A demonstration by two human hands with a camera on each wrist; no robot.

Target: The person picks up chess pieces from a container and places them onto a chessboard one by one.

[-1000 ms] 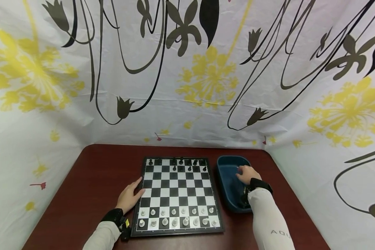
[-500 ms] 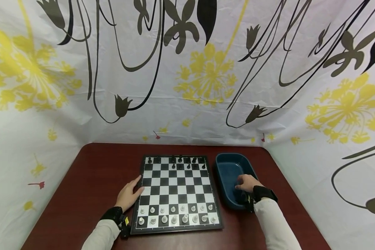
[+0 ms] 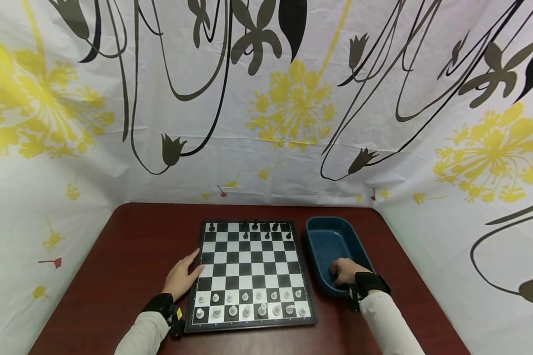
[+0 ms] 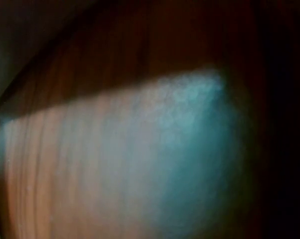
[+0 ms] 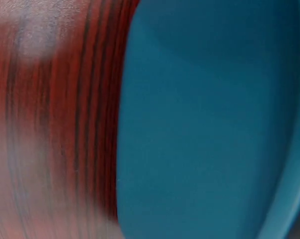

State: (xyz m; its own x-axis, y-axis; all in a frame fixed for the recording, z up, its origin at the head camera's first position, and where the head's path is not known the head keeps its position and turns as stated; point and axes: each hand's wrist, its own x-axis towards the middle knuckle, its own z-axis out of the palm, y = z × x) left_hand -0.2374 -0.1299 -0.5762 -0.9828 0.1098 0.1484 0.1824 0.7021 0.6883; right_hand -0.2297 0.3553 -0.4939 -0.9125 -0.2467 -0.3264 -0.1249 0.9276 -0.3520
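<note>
two hands: left flat against chessboard; right in blue tray, grip unclear.

Both arms were covered to the wrist by long, pale off-white sleeves. A black band was worn on each wrist, carrying a small dark camera unit; a yellow tag was seen on the unit at the left wrist. The left hand and right hand were bare, without gloves or rings.
</note>
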